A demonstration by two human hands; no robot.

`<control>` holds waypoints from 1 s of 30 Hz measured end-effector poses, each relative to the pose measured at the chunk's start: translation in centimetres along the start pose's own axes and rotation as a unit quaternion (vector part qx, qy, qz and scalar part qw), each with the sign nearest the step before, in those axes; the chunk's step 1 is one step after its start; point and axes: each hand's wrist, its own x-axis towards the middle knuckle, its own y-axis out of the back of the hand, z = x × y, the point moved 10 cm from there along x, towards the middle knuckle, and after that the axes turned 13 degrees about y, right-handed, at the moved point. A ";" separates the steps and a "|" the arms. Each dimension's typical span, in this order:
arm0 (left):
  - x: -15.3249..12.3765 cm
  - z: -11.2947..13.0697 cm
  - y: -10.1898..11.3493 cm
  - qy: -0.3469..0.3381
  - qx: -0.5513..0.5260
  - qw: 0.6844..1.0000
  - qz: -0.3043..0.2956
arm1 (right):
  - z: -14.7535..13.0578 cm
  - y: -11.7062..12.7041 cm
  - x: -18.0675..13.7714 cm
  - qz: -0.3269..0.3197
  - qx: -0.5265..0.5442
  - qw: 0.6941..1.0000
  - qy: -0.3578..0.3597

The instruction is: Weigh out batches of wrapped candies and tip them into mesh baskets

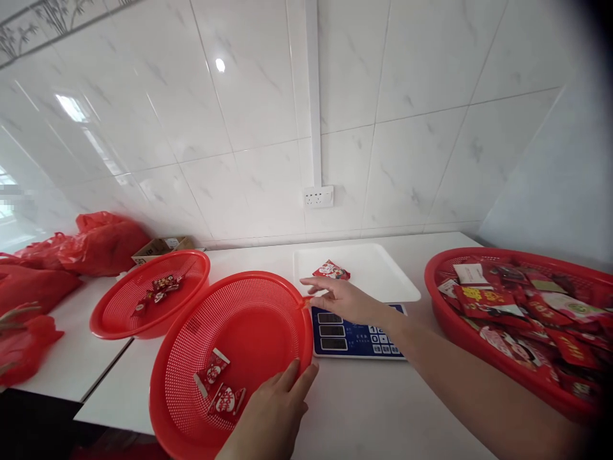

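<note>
Red plastic mesh fills my view: the basket (249, 332) sits tilted on the table (373, 402), with two packets (213, 369) lying low in its near side. My left hand (271, 412) rests on the near rim, its fingers (299, 374) stretched flat over the edge and gripping nothing. My right hand (345, 300) reaches across the scale (352, 335), fingers spread and empty, tips at the basket's far rim. Whether they actually touch it, I cannot tell.

Behind that hand a lone packet (331, 271) lies on the scale's white tray (378, 275), apart from the basket. A far basket (191, 268) at left holds a few more packets, a full basket (479, 350) at right is heaped with them, and red bags (105, 246) are piled by the tiled wall.

As I judge it, the work in hand is steadying and setting the basket beside the scale. To do it well I would curl the left fingers under the rim instead of pressing on top, since the light mesh tips easily. I would also hold the right forearm clear of the tray so no weight falls on it, and move the basket level so the two packets do not slide out.
</note>
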 end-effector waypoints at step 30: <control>3.6 -5.4 1.2 0.053 -0.021 0.982 0.181 | -0.7 7.6 -10.2 0.067 -0.169 0.973 -0.140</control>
